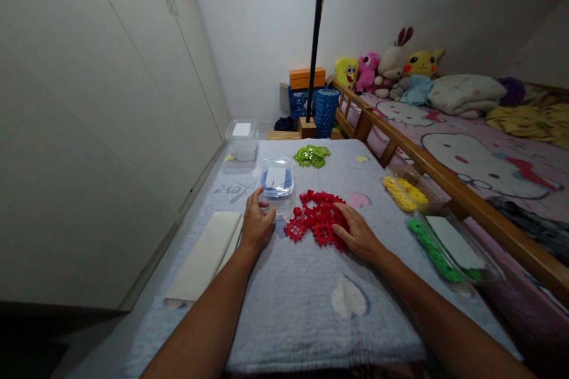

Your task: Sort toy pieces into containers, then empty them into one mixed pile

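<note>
A loose pile of red interlocking plastic pieces [320, 220] lies on the cloth-covered table between my hands. My right hand [355, 232] rests on the pile's right side, fingers stretched out and thumb apart. To the left, my left hand [258, 222] is over the cloth with its fingers loosely bent and apart, and nothing shows in it. Just beyond its fingertips stands a clear lidded box [278, 177] of blue pieces with a white label. I cannot tell whether the fingers touch that box. Farther back sits a small heap of lime green pieces [312, 155].
At the right edge are clear boxes of yellow pieces [405, 192] and green pieces [438, 251]. Stacked clear boxes [242, 139] stand back left. A folded cream cloth or sheet [207, 254] lies front left. A wooden bed rail [400, 157] borders the right, a white cabinet [98, 118] the left.
</note>
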Action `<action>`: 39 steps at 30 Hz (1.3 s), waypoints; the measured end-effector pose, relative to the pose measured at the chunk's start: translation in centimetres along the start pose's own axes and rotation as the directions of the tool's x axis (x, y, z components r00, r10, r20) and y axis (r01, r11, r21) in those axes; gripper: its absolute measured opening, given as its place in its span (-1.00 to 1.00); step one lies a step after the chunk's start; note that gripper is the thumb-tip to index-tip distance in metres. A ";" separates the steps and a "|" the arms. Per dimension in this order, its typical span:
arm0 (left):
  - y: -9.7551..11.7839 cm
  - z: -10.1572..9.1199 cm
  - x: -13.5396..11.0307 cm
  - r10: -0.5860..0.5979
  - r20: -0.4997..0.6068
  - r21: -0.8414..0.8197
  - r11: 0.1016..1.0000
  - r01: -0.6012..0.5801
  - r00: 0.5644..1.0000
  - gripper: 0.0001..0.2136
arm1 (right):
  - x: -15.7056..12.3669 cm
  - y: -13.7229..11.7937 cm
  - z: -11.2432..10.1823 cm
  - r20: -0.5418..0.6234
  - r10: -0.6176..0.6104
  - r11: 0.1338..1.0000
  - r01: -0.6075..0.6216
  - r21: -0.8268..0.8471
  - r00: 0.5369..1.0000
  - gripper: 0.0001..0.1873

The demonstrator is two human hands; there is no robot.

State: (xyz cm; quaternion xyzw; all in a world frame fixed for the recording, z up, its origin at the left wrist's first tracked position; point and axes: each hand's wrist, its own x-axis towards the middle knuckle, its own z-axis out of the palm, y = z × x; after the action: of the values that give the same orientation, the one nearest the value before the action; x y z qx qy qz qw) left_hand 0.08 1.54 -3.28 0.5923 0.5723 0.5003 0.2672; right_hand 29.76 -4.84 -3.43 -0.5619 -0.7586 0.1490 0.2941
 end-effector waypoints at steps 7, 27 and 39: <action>-0.3 0.1 0.0 -0.009 0.021 -0.018 1.000 0.009 1.000 -0.40 | 3.1 0.5 -1.3 -0.076 0.016 1.000 -0.017 -0.005 0.997 -0.48; 0.1 -0.3 0.7 -0.059 0.053 -0.153 0.986 0.067 0.997 -0.41 | 7.5 -1.3 0.6 0.091 -0.032 0.986 0.046 -0.160 0.995 -0.47; -0.5 -0.8 1.2 -0.045 -0.090 -0.011 0.999 0.044 0.995 -0.46 | 13.4 -8.1 2.7 0.121 0.012 0.991 0.005 -0.136 0.993 -0.39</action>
State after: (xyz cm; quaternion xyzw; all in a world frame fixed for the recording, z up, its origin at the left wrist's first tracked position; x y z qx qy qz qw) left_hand -1.03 2.55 -3.05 0.5550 0.5946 0.5231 0.2545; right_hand 19.34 5.40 2.68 -0.5719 -0.7825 0.1314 0.2084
